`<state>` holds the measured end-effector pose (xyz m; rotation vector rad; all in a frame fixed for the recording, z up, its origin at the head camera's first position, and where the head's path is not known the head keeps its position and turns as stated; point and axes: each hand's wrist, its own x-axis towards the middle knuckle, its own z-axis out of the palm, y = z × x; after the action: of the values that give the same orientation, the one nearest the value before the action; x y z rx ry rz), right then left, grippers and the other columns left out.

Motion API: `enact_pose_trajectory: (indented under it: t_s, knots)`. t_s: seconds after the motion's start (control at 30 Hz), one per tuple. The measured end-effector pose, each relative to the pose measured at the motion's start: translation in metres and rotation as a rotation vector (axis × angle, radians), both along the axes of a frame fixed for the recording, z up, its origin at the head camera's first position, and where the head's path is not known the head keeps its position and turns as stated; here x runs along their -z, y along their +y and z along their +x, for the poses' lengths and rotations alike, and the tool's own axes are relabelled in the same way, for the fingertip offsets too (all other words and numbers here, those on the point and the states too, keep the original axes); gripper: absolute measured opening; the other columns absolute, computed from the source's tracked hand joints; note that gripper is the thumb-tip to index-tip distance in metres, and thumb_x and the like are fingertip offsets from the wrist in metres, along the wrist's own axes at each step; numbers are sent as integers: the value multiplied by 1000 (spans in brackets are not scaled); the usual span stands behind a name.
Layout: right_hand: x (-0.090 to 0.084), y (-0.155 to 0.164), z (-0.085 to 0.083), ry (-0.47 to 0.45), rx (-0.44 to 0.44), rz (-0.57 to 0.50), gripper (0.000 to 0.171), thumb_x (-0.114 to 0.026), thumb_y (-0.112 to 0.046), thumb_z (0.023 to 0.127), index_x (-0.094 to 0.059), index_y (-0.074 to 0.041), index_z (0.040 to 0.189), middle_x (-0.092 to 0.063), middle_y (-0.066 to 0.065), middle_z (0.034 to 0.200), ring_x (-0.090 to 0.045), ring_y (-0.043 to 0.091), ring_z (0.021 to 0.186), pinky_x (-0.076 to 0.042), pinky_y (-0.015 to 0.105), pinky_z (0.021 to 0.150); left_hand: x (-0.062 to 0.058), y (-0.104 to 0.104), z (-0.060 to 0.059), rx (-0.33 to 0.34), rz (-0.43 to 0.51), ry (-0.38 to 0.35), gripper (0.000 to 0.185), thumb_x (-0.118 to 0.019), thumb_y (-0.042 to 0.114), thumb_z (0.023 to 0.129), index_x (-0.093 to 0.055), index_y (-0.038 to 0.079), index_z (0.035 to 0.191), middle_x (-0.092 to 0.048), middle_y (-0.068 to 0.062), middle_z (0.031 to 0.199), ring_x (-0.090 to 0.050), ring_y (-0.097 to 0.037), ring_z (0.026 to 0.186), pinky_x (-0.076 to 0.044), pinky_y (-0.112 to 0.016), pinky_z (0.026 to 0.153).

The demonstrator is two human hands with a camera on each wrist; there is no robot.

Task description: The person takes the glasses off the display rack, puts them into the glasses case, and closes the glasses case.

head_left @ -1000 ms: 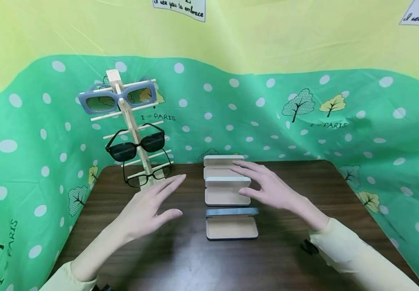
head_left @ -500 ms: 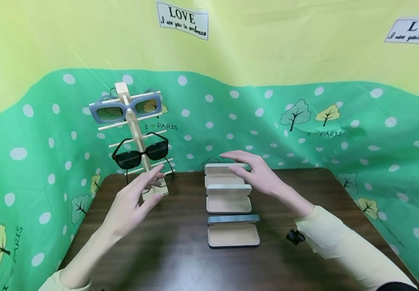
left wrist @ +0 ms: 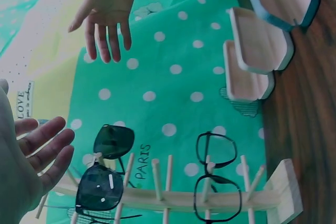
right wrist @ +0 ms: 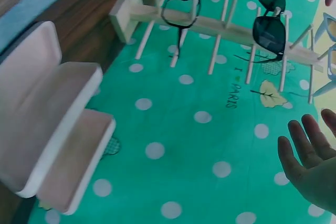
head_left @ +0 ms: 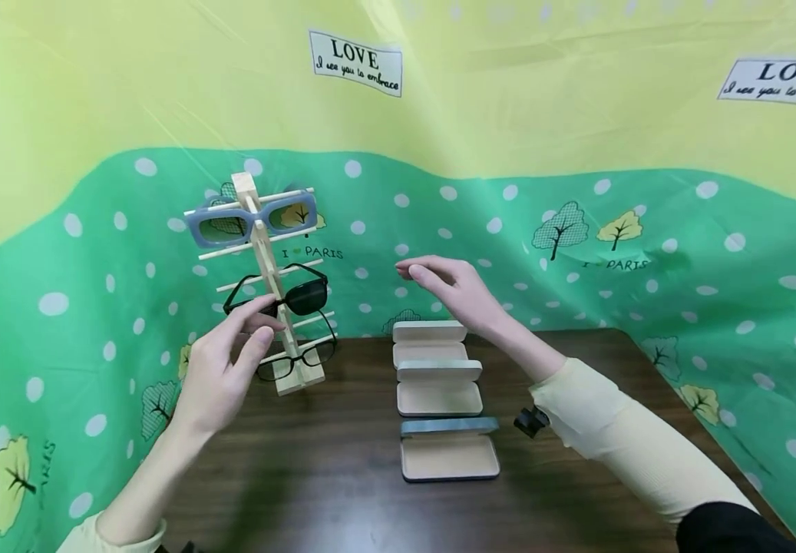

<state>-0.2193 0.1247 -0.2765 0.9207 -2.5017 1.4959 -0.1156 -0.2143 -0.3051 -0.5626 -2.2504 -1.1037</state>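
Note:
A wooden stand [head_left: 265, 269] at the table's back left carries blue sunglasses [head_left: 252, 219] on top, black sunglasses [head_left: 304, 296] in the middle and thin black clear-lens glasses [head_left: 298, 359] at the bottom. My left hand [head_left: 262, 319] is raised in front of the black sunglasses' left lens and hides it. In the left wrist view its fingers [left wrist: 47, 145] are straight and a little apart from the black sunglasses [left wrist: 102, 184]. My right hand [head_left: 432, 280] hovers with relaxed fingers above the farthest open case [head_left: 431, 342], holding nothing.
Three open glasses cases lie in a row on the dark wooden table [head_left: 315, 476]: two beige ones, the nearer [head_left: 439, 388], and a blue-edged one [head_left: 449, 449] closest to me. A green dotted cloth [head_left: 681, 253] walls in the table behind and at both sides.
Both hands rose off the table. The left went up and back to the black sunglasses on the stand; the right lifted above the far cases. The head view tilted upward.

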Motion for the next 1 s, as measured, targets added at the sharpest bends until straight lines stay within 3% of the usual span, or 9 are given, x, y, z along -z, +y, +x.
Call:
enact_pose_trajectory:
  t_s: [0.2,0.37,0.53,0.63,0.73,1.0]
  knots:
    - [-14,-14,-8,-15,-10,-37,41,-49,-39,109,-67,-12,134,-70,8,134,-65,20,125,-50,46,111,-12,-1,-6,-59,32,19,34,-52,19,108,-62,20,140,-75,-6,99,-65,2,94,-47,-11,81]
    - [-25,-31,-19,-58,-15,-99,45,-47,-42,109,-68,-9,131,-71,10,130,-67,21,122,-53,44,107,-23,-7,-8,-109,103,-2,32,-48,23,110,-66,15,134,-75,-8,97,-65,8,86,-49,-10,80]
    - [-37,-50,-29,-102,-11,-138,44,-49,-43,108,-70,-10,127,-73,11,126,-69,20,117,-56,39,104,-36,-16,-8,-184,217,-42,34,-46,32,110,-71,12,124,-73,10,91,-69,3,80,-54,-11,79]
    - [-43,-58,-32,-117,-8,-148,45,-49,-43,108,-70,-8,127,-73,11,125,-70,21,116,-56,40,103,-43,-22,-9,-232,282,-76,37,-45,38,110,-72,14,118,-72,18,88,-70,-2,79,-54,-12,78]
    - [-49,-66,-36,-132,-5,-155,46,-49,-43,108,-69,-6,127,-73,11,125,-70,22,116,-57,41,102,-48,-29,-16,-269,327,-114,41,-44,44,109,-73,16,114,-72,17,85,-71,-3,78,-55,-13,78]
    - [-58,-84,-46,-182,0,-169,47,-49,-45,108,-70,-5,123,-73,15,123,-72,24,111,-58,41,99,-54,-53,-39,-241,422,-273,51,-37,51,110,-69,12,117,-73,15,82,-72,-3,80,-57,-13,76]
